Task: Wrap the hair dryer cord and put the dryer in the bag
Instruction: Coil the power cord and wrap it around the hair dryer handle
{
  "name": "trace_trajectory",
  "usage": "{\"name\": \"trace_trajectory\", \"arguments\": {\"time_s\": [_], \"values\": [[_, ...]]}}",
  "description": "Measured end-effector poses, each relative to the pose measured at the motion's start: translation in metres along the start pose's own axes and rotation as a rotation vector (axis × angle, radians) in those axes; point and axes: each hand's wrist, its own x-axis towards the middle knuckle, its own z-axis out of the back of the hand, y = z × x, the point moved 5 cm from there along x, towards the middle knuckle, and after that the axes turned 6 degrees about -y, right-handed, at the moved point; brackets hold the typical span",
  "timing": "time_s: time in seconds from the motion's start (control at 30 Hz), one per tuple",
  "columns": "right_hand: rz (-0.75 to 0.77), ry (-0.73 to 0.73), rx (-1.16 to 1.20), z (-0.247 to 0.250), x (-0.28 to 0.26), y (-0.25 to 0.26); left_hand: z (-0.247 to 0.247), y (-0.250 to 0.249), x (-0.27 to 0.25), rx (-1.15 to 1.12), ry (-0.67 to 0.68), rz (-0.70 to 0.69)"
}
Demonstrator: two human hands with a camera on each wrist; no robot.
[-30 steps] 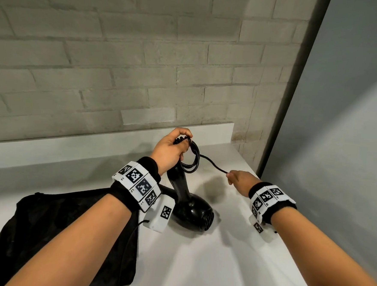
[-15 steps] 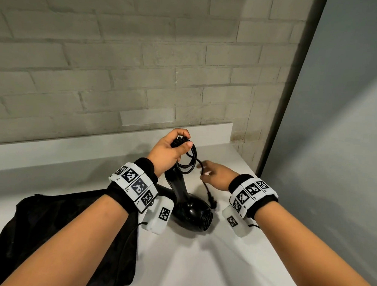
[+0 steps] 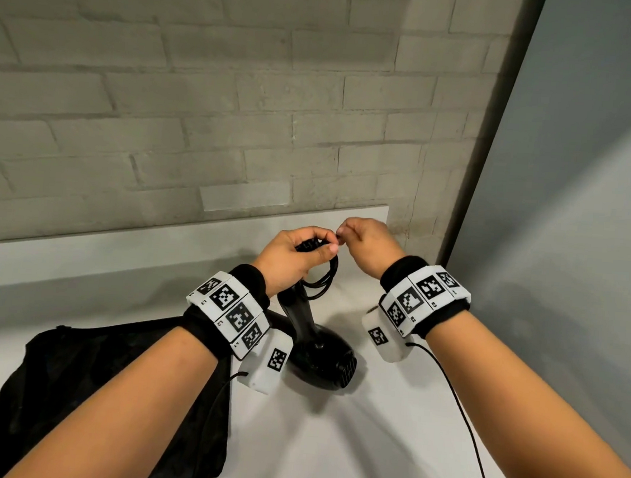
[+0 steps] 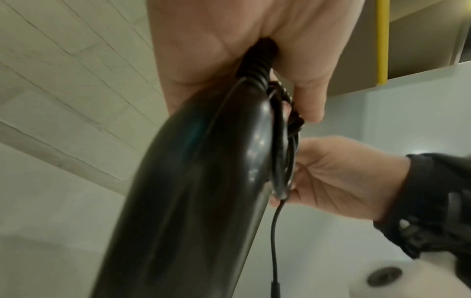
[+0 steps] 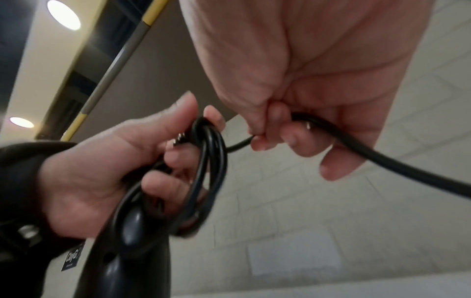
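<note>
Dryer [image 3: 320, 358] stands mid-counter; left hand [image 3: 290, 255] grips coiled cord [image 3: 322, 276], right hand [image 3: 366, 242] seemingly pinches it.

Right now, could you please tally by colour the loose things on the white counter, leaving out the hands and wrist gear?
Black: 3, namely the hair dryer, its cord and the cloth bag.
Other colours: 0.
Total: 3.

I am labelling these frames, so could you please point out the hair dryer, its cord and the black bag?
hair dryer [image 3: 320, 362]: head view, on the round motor housing resting on the counter.
cord [image 5: 214, 161]: right wrist view, on the coiled loops at the handle end.
black bag [image 3: 83, 383]: head view, on the flat fabric left of the dryer.
</note>
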Motion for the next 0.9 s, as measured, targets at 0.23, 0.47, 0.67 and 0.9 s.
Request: {"name": "trace_trajectory", "arguments": {"time_s": [0.23,0.47,0.67,0.9], "values": [[0.108,-0.089,0.010,0.018,-0.003,0.019,0.000,0.010,0.006,0.016,-0.095,0.034],[0.126,-0.004,0.103,0.022,-0.019,0.018,0.004,0.008,0.007,0.074,-0.166,0.056],[0.121,-0.094,0.129,0.019,-0.019,0.015,-0.001,0.005,0.007,0.152,-0.015,0.042],[0.138,-0.144,0.235,0.001,-0.027,0.003,0.010,0.008,0.009,0.019,-0.203,0.036]]}}
